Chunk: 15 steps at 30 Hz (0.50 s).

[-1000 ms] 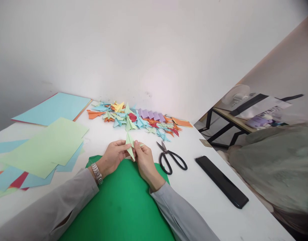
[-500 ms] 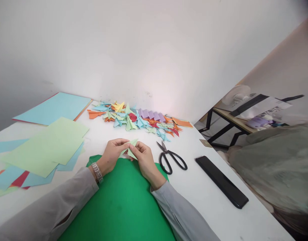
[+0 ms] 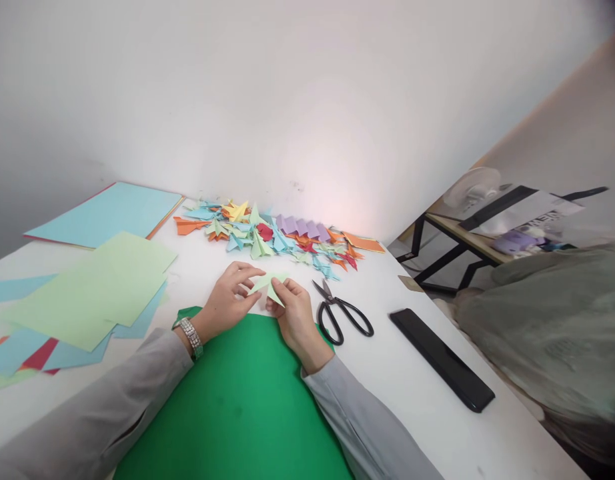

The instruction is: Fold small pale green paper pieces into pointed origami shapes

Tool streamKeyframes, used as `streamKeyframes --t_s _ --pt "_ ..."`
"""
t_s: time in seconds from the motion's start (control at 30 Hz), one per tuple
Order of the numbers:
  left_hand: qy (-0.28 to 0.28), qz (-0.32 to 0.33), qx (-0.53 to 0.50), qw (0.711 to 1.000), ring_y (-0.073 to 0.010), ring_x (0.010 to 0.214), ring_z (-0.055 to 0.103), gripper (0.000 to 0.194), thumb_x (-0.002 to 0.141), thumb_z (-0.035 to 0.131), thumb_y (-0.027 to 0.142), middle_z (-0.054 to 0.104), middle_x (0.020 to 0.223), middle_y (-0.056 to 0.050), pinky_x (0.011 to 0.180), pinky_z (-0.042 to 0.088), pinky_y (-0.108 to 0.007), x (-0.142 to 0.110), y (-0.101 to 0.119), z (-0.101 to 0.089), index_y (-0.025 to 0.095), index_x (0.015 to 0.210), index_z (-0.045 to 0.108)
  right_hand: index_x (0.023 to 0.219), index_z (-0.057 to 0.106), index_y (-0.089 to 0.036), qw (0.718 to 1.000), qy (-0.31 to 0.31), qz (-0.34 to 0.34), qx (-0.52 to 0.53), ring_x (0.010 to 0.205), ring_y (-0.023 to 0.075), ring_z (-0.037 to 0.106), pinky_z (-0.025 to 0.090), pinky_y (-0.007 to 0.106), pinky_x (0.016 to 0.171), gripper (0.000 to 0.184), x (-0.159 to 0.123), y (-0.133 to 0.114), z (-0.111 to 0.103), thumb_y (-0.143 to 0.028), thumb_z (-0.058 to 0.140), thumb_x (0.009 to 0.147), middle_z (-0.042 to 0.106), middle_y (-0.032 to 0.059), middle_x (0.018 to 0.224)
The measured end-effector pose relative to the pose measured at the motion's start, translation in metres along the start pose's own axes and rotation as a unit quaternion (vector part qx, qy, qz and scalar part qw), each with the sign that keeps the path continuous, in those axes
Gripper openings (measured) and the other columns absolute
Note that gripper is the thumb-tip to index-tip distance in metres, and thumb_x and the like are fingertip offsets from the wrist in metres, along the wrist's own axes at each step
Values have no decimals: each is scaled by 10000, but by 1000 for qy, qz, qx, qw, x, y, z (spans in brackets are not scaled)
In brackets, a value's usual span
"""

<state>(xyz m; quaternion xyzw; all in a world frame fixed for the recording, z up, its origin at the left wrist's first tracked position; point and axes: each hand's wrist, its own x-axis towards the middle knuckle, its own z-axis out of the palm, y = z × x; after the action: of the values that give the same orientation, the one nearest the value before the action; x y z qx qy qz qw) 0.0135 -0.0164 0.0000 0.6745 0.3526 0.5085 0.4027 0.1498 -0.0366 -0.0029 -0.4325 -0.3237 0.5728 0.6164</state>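
A small folded piece of light green paper (image 3: 269,285) is pinched between the thumb and fingers of my right hand (image 3: 296,319), above the front of the white table. My left hand (image 3: 229,298), with a metal watch on its wrist, is close beside the paper on the left; its thumb and fingers are apart. Green cloth (image 3: 232,393) lies below both forearms. Just right of my right hand, black-handled scissors (image 3: 337,312) rest on the table with blades slightly parted. Beyond my hands lies a pile of colourful folded paper pieces (image 3: 260,240).
Loose light green sheets (image 3: 97,287) overlap blue and red ones at the left. A blue sheet stack (image 3: 107,213) lies behind them. At the right is a long black case (image 3: 441,360). Past the table edge, a person in a grey-green garment (image 3: 547,333) sits near a shelf (image 3: 462,240).
My left hand's fingers have come off the green paper and spread apart. My right hand has shifted slightly right, still pinching the paper, which now shows more of its surface.
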Motion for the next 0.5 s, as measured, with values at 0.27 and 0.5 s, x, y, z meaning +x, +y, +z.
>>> streamKeyframes --t_s 0.27,0.5 --pt "-6 25 -2 1000 -181 823 621 140 694 618 156 649 893 -95 659 518 -265 3 -6 0 179 770 733 565 463 -183 999 12 19 -23 486 74 403 402 205 472 311 -3 -2 1 -320 741 586 406 -86 503" --pt "-31 -2 -28 999 -197 818 656 151 646 682 215 707 903 -93 657 557 -273 1 -4 0 163 776 739 653 597 -178 998 -37 42 -36 488 98 458 386 229 475 205 -3 -4 0 -315 731 582 540 -52 546"
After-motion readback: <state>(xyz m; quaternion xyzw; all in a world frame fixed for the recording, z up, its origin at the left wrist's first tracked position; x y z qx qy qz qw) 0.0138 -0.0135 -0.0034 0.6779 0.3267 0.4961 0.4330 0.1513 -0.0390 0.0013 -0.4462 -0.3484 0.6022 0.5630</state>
